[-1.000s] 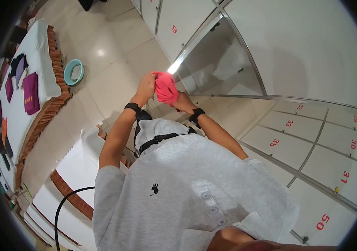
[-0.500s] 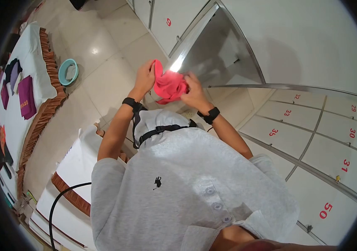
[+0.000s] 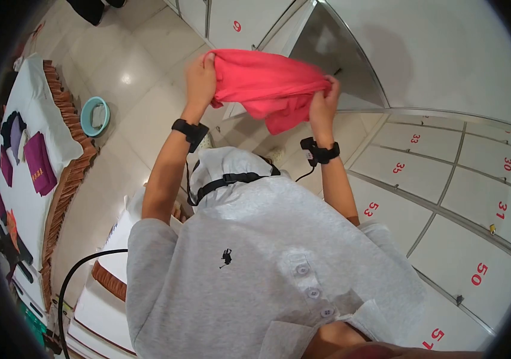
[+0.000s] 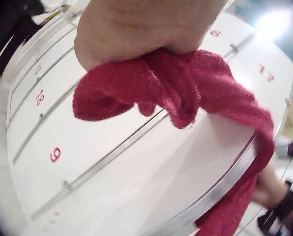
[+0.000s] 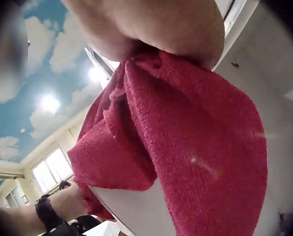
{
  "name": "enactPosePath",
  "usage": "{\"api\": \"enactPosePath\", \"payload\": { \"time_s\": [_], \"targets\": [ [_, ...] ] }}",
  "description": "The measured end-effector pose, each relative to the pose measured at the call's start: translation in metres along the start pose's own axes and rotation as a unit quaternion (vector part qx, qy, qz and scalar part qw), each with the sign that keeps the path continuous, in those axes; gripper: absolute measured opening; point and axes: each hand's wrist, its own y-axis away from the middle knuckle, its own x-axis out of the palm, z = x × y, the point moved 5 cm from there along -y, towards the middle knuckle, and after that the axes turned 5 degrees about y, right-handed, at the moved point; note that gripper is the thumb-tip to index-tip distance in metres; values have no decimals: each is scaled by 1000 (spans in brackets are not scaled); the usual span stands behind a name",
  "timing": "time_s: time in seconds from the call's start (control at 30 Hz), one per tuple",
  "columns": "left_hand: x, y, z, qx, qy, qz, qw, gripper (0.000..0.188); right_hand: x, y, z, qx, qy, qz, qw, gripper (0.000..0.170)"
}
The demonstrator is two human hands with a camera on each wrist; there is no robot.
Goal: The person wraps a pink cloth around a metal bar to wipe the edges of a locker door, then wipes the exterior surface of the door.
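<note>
A pink-red towel is stretched between my two hands in the head view, its lower edge hanging in loose folds. My left hand grips one end, with the thumb over the cloth. At the other end my right hand pinches a bunched corner. In the left wrist view the towel hangs in folds under the left hand and stretches off toward the right arm. The right wrist view has the terry towel draping down from the right hand, whose fingertips are hidden.
An open locker lies just beyond the towel. Numbered white lockers line the right side. At left, a bed carries folded purple towels; a light-blue basin sits on the tiled floor. A black cable curves at lower left.
The towel was bunched between the hands and is now spread wide. My right hand has moved to the right, away from the left, and both hands have risen in the head view.
</note>
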Motion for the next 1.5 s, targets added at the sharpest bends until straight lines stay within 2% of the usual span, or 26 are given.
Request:
{"api": "enactPosePath", "payload": {
  "time_s": [0.07, 0.13, 0.23, 0.33, 0.43, 0.5, 0.53, 0.6, 0.63, 0.67, 0.7, 0.73, 0.8, 0.83, 0.87, 0.9, 0.93, 1.0, 1.07, 1.13, 1.27, 1.33, 1.37, 1.43, 1.47, 1.5],
  "targets": [
    [9, 6, 21, -11, -19, 11, 1000, 35, 20, -2, -7, 6, 45, 60, 997, 26],
    [10, 14, 30, -32, -39, 21, 999, 36, 27, -1, -2, 4, 17, 88, 996, 26],
    [-2, 28, 34, -44, -27, -25, 998, 37, 19, 4, 9, 23, 3, 138, 990, 25],
    [-22, 36, 32, -49, 35, -81, 995, 36, 6, -2, 19, -14, 0, 172, 985, 27],
    [-34, 39, 35, -11, -59, -119, 991, 36, 11, 2, 36, -54, -58, 252, 964, 34],
    [-34, 46, 36, -27, -102, -115, 988, 37, 17, 8, 39, -78, -18, 302, 950, 46],
    [-33, 51, 33, -29, -101, -120, 987, 37, 18, 9, 39, -80, -17, 306, 948, 46],
    [-27, 55, 31, -79, -67, -60, 993, 37, 28, 12, 35, -49, 50, 357, 932, 57],
    [-27, 57, 29, -80, -67, -63, 993, 37, 30, 12, 29, -75, 121, 358, 923, 58],
    [-21, 59, 33, -122, 75, -13, 990, 35, 31, 12, 21, -75, 121, 360, 922, 58],
    [-13, 61, 33, -160, 215, 36, 963, 36, 33, 13, 10, -54, 143, 386, 910, 54],
    [-16, 64, 17, -160, 217, 33, 962, 36, 35, 14, 2, -33, 166, 411, 896, 50],
    [-8, 72, -20, -134, 232, 156, 951, 49, 36, 14, -3, -29, 140, 405, 903, 43],
    [-6, 73, -23, -135, 232, 153, 951, 49, 37, 15, -4, -22, 113, 396, 911, 38],
    [2, 76, -26, -137, 220, 218, 941, 56, 38, 16, -5, -22, 113, 397, 910, 38],
    [8, 78, -28, -139, 207, 283, 926, 64, 38, 15, -1, -70, 123, 378, 915, 33],
    [9, 76, -27, -138, 206, 284, 926, 64, 38, 14, 3, -117, 132, 356, 918, 30],
    [6, 71, -23, -116, 79, 354, 925, 72, 47, 18, 8, -90, 104, 356, 924, 29],
    [2, 70, -27, -129, 79, 358, 922, 66, 48, 20, 14, -65, 73, 351, 931, 29],
    [-2, 62, -28, -54, 35, 326, 943, 56, 51, 28, 17, 46, 33, 380, 923, 31],
    [-10, 44, -16, -86, -53, 393, 914, 37, 54, 37, 16, 55, 11, 361, 931, 34],
    [-5, 39, -9, 141, -168, 317, 923, 26, 55, 43, 23, 35, 29, 353, 934, 42],
    [2, 38, 1, 140, -167, 327, 920, 26, 56, 47, 20, 43, 29, 347, 936, 42],
    [15, 37, 7, 128, -195, 339, 911, 23, 61, 53, 23, -38, 54, 305, 950, 38],
    [20, 38, 8, 129, -195, 345, 909, 23, 64, 56, 21, -34, 54, 301, 951, 38],
    [24, 38, 12, 39, -162, 369, 914, 24, 67, 59, 24, -37, 39, 288, 956, 39]
  ]
}}
